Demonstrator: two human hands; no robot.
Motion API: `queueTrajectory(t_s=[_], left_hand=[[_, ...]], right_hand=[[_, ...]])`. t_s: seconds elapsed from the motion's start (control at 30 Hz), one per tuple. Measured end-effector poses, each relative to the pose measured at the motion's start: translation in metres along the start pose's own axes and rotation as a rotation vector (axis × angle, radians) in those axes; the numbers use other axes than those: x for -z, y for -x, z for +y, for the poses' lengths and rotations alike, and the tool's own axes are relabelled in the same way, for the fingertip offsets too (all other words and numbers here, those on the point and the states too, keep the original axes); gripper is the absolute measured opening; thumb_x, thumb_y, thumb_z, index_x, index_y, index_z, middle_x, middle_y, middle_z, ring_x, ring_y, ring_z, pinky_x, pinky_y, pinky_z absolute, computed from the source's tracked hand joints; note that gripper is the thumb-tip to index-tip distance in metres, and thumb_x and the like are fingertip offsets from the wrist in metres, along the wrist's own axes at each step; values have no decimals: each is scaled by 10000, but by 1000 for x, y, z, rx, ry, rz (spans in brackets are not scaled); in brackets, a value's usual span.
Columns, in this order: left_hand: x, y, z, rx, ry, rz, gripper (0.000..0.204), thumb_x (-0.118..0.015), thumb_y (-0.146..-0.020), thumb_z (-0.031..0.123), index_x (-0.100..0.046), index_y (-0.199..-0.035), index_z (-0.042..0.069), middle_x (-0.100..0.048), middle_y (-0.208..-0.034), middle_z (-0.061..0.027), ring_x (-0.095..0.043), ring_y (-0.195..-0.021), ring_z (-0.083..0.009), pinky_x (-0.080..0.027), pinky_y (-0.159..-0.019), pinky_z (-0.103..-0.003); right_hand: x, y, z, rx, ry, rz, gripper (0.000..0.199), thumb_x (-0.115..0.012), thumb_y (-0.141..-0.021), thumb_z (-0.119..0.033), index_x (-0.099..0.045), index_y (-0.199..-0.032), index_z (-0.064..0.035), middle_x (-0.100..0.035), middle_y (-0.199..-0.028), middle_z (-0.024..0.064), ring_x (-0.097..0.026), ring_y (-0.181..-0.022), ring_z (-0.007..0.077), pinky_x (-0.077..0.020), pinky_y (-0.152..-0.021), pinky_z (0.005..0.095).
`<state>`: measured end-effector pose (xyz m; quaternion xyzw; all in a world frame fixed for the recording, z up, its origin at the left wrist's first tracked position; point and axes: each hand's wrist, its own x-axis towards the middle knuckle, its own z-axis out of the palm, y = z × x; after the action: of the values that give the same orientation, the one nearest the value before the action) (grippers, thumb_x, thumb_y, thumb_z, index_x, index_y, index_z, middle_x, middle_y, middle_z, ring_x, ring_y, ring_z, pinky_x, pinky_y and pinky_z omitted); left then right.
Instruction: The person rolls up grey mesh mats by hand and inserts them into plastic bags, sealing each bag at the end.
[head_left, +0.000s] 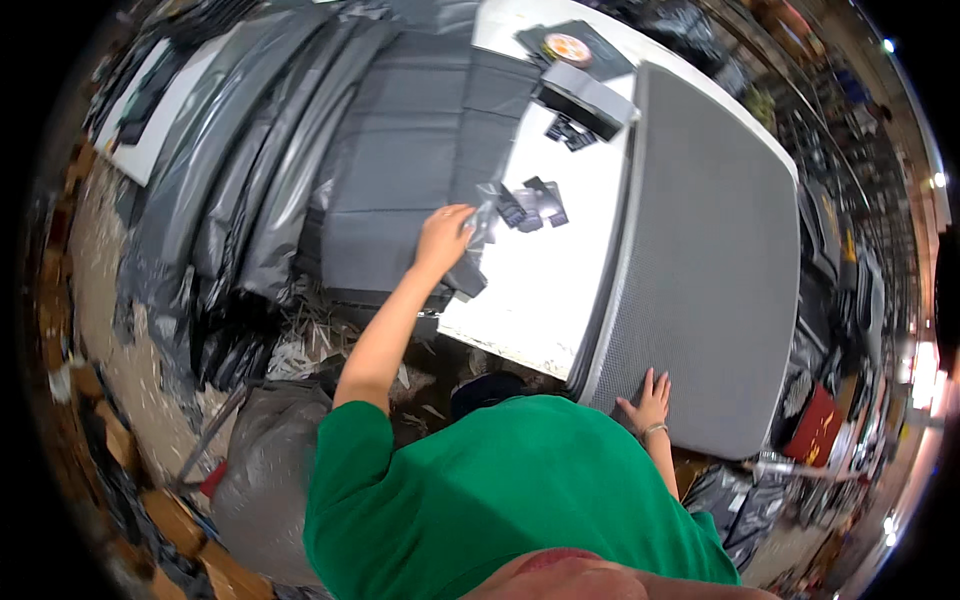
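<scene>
My left hand (445, 240) reaches out over the left edge of the white tabletop (545, 310). Its fingers are closed on a crinkled clear plastic bag (484, 212). Just below them a dark folded strip (466, 276) lies at the table's edge. Beside the bag are several small black packets (530, 204). My right hand (652, 402) rests with fingers spread on the near end of a large grey mesh-textured panel (710, 250), which has rounded corners and lies on top of a stack.
Dark grey folded sheets (400, 150) and shiny plastic-wrapped bundles (265, 150) spread on the left. Farther back sit a grey box (587, 98), a tape roll (567, 49) and more black packets (570, 132). A stuffed grey sack (270, 480) stands at my left side.
</scene>
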<state>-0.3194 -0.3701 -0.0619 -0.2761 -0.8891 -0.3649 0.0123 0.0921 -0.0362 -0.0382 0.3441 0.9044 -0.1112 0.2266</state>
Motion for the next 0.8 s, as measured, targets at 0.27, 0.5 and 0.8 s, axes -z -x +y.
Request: queueTrajectory(t_s=[0.27, 0.5, 0.8], left_hand=[[-117, -64, 21, 96, -690, -201, 641, -735, -698, 394, -561, -1209, 49, -554, -1267, -86, -418, -1275, -219, -257, -1060, -493], [-79, -60, -14, -30, -443, -396, 292, -593, -836, 280, -656, -1089, 149, -595, -1209, -63, -428, -1270, -182, -243, -1064, -541], [-123, -36, 254, -117, 655, 353, 205, -536, -858, 82, -688, -991, 47, -695, -908, -93, -659, -825, -209, -513, -746, -336]], right_hand=[[0, -2, 0, -44, -84, -11, 1049, -728, -677, -520, -134, -1481, -202, -7, -1535, 187, -34, -1405, 402, -183, -1048, 632], [1, 2, 3, 0, -88, 6, 1007, -702, -693, -549, -167, -1478, -216, -17, -1536, 181, -42, -1402, 412, -180, -1043, 641], [28, -4, 21, 143, -18, -91, 944, -712, -718, -493, -210, -1464, -208, -74, -1511, 240, -124, -1373, 455, -257, -1053, 574]])
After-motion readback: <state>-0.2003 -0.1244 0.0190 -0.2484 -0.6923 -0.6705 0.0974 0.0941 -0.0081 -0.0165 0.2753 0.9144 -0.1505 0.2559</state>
